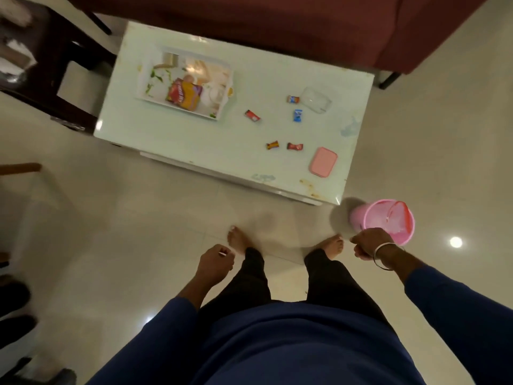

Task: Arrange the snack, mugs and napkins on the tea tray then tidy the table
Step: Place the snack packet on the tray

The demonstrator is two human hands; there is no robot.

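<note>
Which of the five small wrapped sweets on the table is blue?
The blue sweet, just left of the clear container; the other four wrappers are red, orange or brown.

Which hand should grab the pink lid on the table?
Probably right. The right hand, though closed at the pink bucket, hangs nearer the pink lid than the left hand.

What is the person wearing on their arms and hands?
Both arms have long dark blue sleeves that stop short of the wrists. The right hand has a thin silver bangle at the wrist. The left hand is bare, with no bangle showing.
</note>
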